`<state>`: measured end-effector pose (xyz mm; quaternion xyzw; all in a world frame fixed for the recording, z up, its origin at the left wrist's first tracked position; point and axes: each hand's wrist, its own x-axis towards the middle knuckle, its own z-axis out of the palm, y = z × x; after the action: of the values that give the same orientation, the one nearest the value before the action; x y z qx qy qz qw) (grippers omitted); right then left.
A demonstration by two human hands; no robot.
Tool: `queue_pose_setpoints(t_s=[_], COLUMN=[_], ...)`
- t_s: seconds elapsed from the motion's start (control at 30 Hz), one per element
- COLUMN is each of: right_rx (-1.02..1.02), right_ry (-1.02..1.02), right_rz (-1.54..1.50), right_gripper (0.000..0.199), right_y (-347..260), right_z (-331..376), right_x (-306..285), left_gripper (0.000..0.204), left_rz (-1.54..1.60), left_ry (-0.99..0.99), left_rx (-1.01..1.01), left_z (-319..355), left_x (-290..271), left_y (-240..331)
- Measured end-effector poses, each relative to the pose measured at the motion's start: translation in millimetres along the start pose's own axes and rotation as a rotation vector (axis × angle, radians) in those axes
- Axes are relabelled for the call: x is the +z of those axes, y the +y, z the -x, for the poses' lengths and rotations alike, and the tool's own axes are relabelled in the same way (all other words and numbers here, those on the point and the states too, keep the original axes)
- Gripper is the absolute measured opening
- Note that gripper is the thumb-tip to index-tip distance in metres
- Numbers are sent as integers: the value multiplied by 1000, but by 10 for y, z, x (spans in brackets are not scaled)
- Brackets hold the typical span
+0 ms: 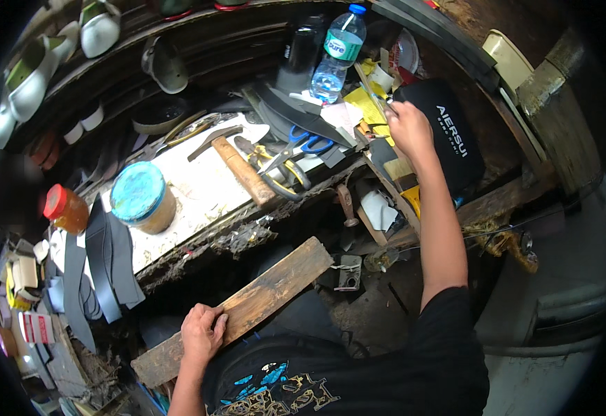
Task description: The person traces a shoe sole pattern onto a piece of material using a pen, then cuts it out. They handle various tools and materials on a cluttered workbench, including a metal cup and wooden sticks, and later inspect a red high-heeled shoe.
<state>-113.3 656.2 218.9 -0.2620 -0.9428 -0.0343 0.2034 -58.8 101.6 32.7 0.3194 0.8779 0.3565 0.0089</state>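
The two hands are well apart, on opposite sides of the hammer (242, 170), which lies with its wooden handle slanting toward the person on the pale surface (202, 197). The left hand (202, 333) is on the near side of the hammer, closed over the far edge of a wooden board (275, 286) with the thumb on its upper face. The board sits in front of the person's body, nearer than the hammer and below the worn edge of the surface, and runs at a slant.

The right hand (410, 130) reaches out to the right of the hammer and slightly farther away, its fingers curled beside a thin, pale, metallic-looking thing; whether they grip it cannot be told. Close by, right of the hammer, are yellow paper (366, 107) and, beyond the hand, a black case (448, 149).

Just right of the hammer lie pliers (293, 179) with yellow-and-black handles and scissors (310, 143) with blue handles. Farther back on that side stand a clear bottle (329, 76) with a blue cap and a dark bottle (301, 55). Left of the hammer stands a tub (156, 215) with a blue-stained lid; farther left are a red-lidded jar (72, 213) and black strips (108, 260) draped over the near edge.
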Motion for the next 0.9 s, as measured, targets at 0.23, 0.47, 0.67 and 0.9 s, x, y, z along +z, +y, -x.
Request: queue_pose_setpoints(t_s=[0.23,0.47,0.67,0.9], right_rx=[-244,125,168,82], right_ry=[92,-199,-27,-224], right_rz=[518,309,271,222], right_gripper=[22,28,31,35], right_y=[356,899,1367,1384], right_z=[-875,-1797,-2502,-2794], right_x=[519,441,653,980], left_gripper=[9,10,10,9], left_rz=[12,-45,-73,-85], left_ry=[123,146,124,119], left_rx=[-148,-159,-195,-203], left_z=[-56,-81,-127,-272], left_x=[262,320,331,383], left_y=[-91,-124,-117,-82])
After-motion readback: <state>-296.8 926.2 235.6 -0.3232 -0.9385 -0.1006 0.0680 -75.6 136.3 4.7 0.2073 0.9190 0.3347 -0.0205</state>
